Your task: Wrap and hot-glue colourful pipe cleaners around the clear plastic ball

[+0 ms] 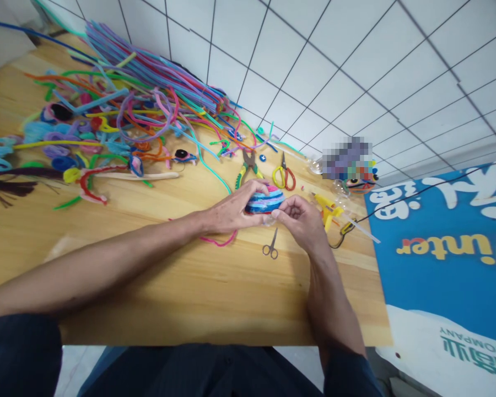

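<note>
My left hand (240,207) is wrapped around a rounded form covered in rows of blue, light blue and pink pipe cleaners (264,202). A bit of clear plastic (269,220) shows at its lower edge. At the right side of this form, my right hand (301,220) is closed in a pinch, thumb and fingertips touching the edge. What lies between those fingertips is too small to make out. Small metal scissors (273,246) lie just below the hands. A pink pipe cleaner (221,241) trails on the table beneath my left wrist.
Pliers (247,167) and red-yellow scissors (284,175) lie beyond the hands. A yellow glue gun (327,209) with a cord lies at right, near clear plastic balls (341,188) and a colourful figure (361,181). Loose pipe cleaners (119,110) and a long bundle (157,71) cover the back left.
</note>
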Action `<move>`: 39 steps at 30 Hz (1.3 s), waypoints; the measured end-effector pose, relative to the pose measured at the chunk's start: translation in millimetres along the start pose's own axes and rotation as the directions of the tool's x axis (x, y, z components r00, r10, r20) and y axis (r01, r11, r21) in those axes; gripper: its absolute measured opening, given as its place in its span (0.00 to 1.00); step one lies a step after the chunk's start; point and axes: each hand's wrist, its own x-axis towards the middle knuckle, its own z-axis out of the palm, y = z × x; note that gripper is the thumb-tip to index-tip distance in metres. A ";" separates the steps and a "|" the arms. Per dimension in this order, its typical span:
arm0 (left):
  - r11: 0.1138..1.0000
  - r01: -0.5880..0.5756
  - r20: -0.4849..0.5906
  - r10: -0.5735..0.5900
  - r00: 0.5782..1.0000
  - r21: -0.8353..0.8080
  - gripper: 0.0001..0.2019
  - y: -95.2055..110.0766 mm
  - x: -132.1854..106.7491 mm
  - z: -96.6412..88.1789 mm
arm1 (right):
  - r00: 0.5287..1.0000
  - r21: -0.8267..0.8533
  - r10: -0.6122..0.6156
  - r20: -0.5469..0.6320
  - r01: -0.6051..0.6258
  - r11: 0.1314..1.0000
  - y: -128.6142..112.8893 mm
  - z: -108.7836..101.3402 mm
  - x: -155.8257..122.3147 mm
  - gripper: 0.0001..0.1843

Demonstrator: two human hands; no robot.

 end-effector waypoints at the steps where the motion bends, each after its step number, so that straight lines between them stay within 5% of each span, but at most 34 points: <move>1: 0.999 0.054 -0.012 -0.054 0.998 -0.002 0.22 1.7 -0.3 0.1 | 1.000 -0.006 -0.012 -0.002 0.012 1.000 -1.0 1.4 -1.1 0.15; 7: 0.982 0.169 0.016 -0.168 0.986 -0.087 0.20 2.7 -2.3 -2.9 | 1.000 -0.020 0.007 0.015 -0.006 1.000 2.1 -9.1 0.5 0.09; 13: 0.994 0.088 0.032 -0.086 0.996 -0.068 0.29 -1.3 0.1 -4.2 | 1.000 0.134 0.005 0.027 -0.009 0.991 10.6 -10.6 5.3 0.17; 29: 1.000 0.020 0.043 -0.019 0.999 -0.022 0.27 -5.1 -2.2 -4.7 | 1.000 0.181 0.006 0.026 -0.011 0.983 10.0 -5.6 6.5 0.18; 39: 0.979 0.193 -0.003 -0.193 0.981 0.060 0.29 12.3 2.9 -6.8 | 1.000 0.241 0.012 -0.006 -0.010 0.970 11.7 2.1 6.0 0.21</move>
